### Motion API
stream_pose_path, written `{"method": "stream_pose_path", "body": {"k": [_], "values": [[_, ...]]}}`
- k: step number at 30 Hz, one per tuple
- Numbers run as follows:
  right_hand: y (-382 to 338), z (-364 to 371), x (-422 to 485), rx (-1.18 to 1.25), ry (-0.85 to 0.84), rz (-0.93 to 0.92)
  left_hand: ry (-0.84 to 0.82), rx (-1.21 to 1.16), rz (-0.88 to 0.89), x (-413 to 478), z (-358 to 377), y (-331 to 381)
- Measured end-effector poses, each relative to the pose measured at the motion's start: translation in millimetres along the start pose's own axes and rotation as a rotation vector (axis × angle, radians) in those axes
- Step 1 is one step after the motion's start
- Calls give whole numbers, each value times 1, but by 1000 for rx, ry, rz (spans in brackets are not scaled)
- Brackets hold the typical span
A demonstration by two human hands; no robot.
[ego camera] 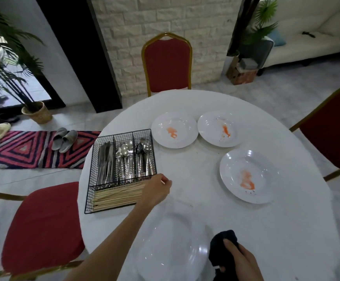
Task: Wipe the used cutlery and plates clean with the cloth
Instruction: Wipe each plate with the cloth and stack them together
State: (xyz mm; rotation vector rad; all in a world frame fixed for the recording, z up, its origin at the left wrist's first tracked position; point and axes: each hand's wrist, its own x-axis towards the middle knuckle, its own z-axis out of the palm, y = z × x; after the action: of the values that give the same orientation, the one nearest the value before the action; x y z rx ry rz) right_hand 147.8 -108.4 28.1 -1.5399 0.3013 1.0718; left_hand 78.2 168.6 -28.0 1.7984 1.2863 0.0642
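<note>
Plates number four on the round, glossy white bench (205, 199): three carry orange smears, at the far left (174, 130), far right (220, 128) and right (248, 176); the fourth, clean plate (171, 246) lies nearest, its lower edge cut off. A black wire caddy (120, 169) holds steel knives, forks and spoons in three slots, too crowded to count, with pale wooden chopsticks (118, 194) across its near end. The left hand (157, 188) rests at the caddy's corner, grip pinched on something thin I cannot make out. The right hand (240, 260) clutches a dark, crumpled cloth (222, 246) beside the clean plate.
</note>
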Motion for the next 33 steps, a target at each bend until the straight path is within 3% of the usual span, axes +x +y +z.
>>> {"method": "stream_pose_path", "body": {"k": [8, 15, 22, 29, 33], "values": [[-11, -21, -5, -61, 121, 24, -314, -70, -18, -27, 69, 41], [-3, -63, -20, 122, 207, 56, -466, -170, -112, -15, 138, 93], [2, -97, -38, 353, 291, 32, -392, -428, -256, 5, 174, 124], [-10, -121, -45, 209, 327, 0, -313, -649, -193, -27, 152, 123], [-34, -113, -43, 21, 289, -129, -211, -727, -185, -50, 123, 97]]}}
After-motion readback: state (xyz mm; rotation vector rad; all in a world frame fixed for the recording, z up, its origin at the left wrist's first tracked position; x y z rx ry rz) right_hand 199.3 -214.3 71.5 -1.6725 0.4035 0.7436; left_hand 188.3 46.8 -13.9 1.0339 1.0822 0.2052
